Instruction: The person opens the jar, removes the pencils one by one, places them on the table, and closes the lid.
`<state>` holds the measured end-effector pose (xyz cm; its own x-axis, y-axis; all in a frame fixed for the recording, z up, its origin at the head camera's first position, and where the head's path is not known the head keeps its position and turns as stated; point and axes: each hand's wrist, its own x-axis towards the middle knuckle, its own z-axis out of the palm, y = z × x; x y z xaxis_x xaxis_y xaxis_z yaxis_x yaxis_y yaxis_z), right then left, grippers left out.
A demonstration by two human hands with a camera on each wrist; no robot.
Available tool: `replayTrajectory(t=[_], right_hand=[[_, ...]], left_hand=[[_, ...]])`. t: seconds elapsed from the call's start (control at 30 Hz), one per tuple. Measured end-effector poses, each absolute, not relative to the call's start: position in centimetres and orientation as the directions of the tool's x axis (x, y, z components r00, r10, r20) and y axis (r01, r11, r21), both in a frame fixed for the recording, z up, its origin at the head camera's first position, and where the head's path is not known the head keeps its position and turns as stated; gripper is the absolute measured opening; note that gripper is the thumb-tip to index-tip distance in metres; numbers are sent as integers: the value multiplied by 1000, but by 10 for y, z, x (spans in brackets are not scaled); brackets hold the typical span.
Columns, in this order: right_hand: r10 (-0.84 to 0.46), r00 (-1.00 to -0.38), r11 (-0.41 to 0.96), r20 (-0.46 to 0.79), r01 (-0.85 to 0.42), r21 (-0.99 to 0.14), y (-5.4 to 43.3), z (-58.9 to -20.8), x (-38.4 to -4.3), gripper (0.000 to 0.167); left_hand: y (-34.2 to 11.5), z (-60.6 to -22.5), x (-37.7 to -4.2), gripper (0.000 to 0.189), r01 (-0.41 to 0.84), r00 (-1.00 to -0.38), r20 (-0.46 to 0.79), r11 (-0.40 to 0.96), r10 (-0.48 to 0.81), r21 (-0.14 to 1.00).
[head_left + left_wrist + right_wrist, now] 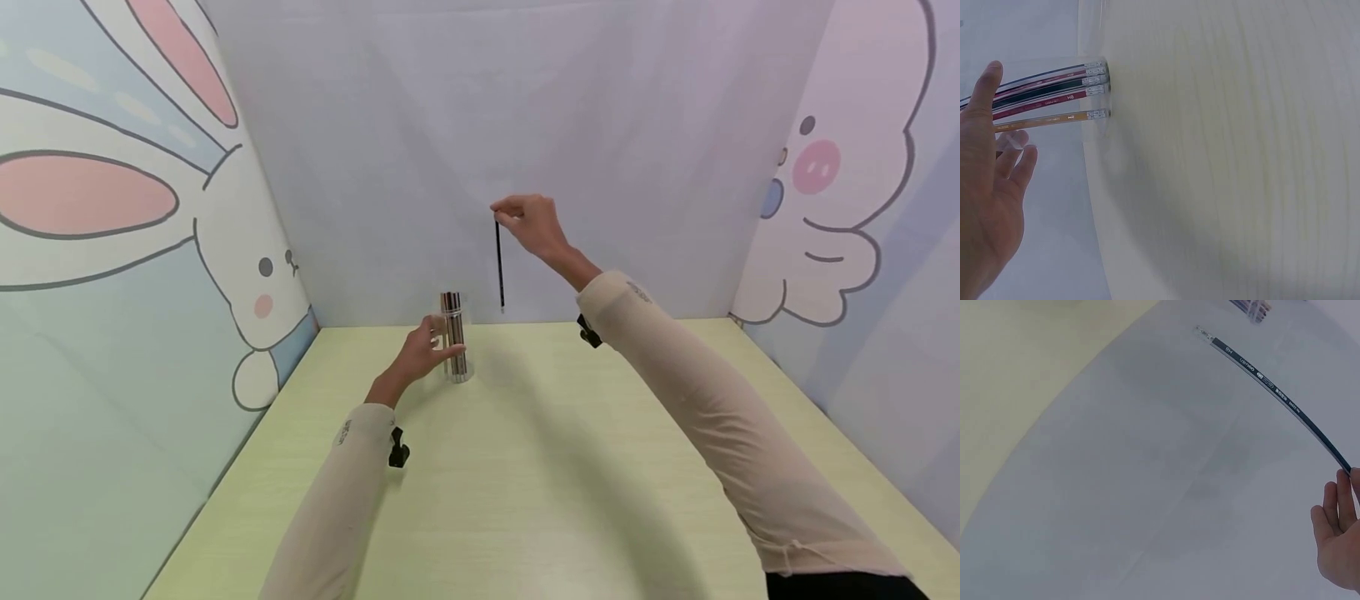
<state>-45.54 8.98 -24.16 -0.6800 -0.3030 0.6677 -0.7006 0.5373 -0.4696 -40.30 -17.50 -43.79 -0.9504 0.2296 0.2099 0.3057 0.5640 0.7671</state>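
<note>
The right hand (534, 223) is raised well above the far middle of the desk (570, 467), its fingertips pinching the top end of a dark pencil (499, 265) that hangs almost straight down, its lower end above and a little to the right of a clear holder (455, 342); the left hand (422, 352) is curled round the left side of that holder, steadying it upright on the desk; the holder already carries several pencils (1054, 100), dark, red and one orange-brown, their ends pressed against its base in the left wrist view.

To do this well, I judge the pencil should stay vertical and be carried left until its lower end stands directly over the holder's mouth, then come down slowly into a gap between the pencils already there; a high pinch lets the shaft swing, so the move should be unhurried; the left hand ought to keep a firm hold low on the holder, fingers clear of the rim, since a narrow, tall holder could tip if struck off-centre.
</note>
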Motion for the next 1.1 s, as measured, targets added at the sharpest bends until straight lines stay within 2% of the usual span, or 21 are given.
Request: replayTrajectory(t=[0.37, 1.1], right_hand=[[-316, -730, 556, 606, -660, -506, 107, -281, -463, 23], [-340, -786, 579, 516, -608, -544, 128, -363, -461, 22]], left_hand=[[-175, -437, -403, 74, 303, -951, 207, 564, 229, 768], [-175, -440, -405, 73, 300, -952, 213, 548, 219, 780]])
